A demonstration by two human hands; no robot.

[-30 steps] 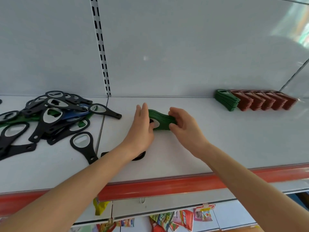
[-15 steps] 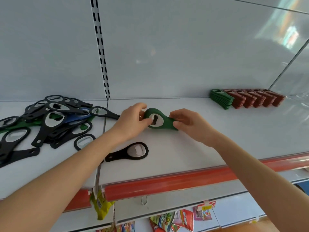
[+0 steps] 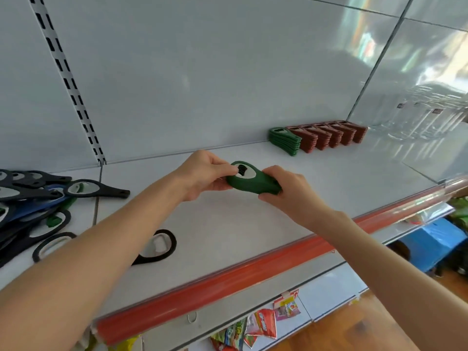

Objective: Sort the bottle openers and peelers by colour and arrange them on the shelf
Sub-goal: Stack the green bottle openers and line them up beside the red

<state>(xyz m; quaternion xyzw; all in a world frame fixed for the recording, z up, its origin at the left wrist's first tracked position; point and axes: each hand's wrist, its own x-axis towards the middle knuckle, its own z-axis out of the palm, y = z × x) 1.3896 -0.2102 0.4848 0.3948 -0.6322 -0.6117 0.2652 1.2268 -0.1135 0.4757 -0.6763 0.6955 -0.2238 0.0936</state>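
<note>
Turned since a second ago, the green opener stack now shows its flat face and pale metal insert upward, where before it stood edge-on between the palms; the left forearm has also shifted off the lone black opener, which now shows its whole ring.

The left hand pinches the rounded head end of the stack with thumb and curled fingertips. The right hand wraps its fingers round the narrow handle end. The stack sits between them over the middle of the white shelf; whether it touches the surface cannot be told.

At 9 o'clock from the hands lies a loose pile of openers, mostly black with some blue and green among them. The lone black opener lies flat at 7 o'clock. At 1 o'clock, against the back wall, a sorted green pile stands touching a row of brown-red piles. A red strip runs along the shelf's front edge, and at 6 o'clock below it lie snack packets.
</note>
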